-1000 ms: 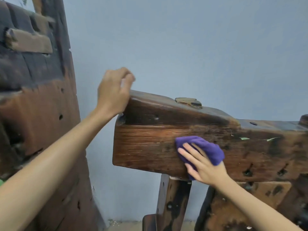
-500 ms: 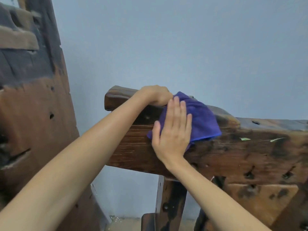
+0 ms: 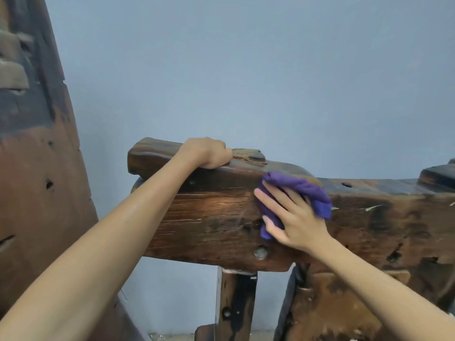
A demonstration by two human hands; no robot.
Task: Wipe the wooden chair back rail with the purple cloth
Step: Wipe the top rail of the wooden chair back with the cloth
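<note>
Left hand (image 3: 209,153) clenched over top edge of wooden chair back rail (image 3: 214,217), near rail's left end; fingers curled down the far side, hidden; knuckles up, forearm crossing rail's front face from lower left. Nothing else in that grip, just the wood.

Right hand (image 3: 293,217) laid flat and mostly open against front face of rail, fingers (image 3: 268,200) spread and pointing left and up, palm pressing purple cloth (image 3: 302,190) onto the wood. Thumb low, at cloth's bottom corner. Not a fist: cloth pinned under palm and fingers, not balled inside them.

Purple cloth bunched, on front face right below top edge, about mid-rail, at the step where top edge drops to the lower right section. Upper folds sticking out above and right of fingers; small corner hanging below thumb.

Rail dark, worn, pitted with holes; glossy patch left of cloth. Raised wooden knot (image 3: 251,156) on top edge, just beside left hand's knuckles, between the two hands. Round plug (image 3: 261,252) near bottom edge below right hand. Upright post (image 3: 234,303) under rail. Second dark wooden slab (image 3: 37,180) at far left, apart from rail. Plain blue-grey wall (image 3: 246,70) behind.
</note>
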